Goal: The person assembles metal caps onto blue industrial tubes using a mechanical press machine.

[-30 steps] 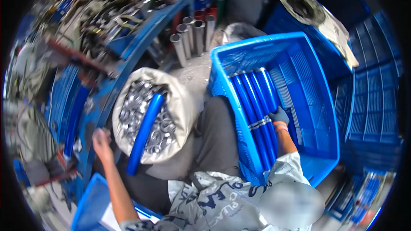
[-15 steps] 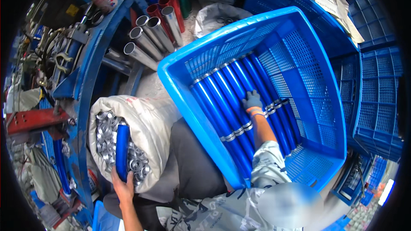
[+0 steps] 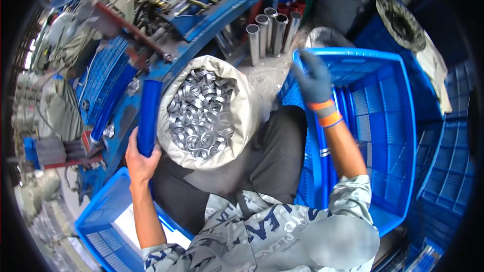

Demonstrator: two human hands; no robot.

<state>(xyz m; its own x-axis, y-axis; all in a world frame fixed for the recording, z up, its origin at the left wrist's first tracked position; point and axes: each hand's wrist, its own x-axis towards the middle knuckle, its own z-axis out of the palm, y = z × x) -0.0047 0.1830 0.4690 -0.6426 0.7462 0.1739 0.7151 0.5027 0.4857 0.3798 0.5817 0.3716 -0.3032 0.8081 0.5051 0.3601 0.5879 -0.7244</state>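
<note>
My bare left hand is closed round the lower end of a blue tube, held upright beside a white sack. Silvery metal rings fill the sack's mouth. My right hand, in a grey glove with an orange cuff, is raised over the left side of a large blue crate. Its thumb and fingers are apart, somewhat blurred, and nothing shows in them. Partly hidden under my right forearm, blue tubes lie in the crate.
Several bare metal tubes stand on the floor beyond the sack. A blue workbench with metal parts on it runs along the left. A smaller blue crate sits by my left forearm. More blue crates are stacked at the right.
My right hand has come up from the tubes inside the crate to its left side. My left hand has lifted the blue tube off the rings to the sack's left. The view has turned leftward.
</note>
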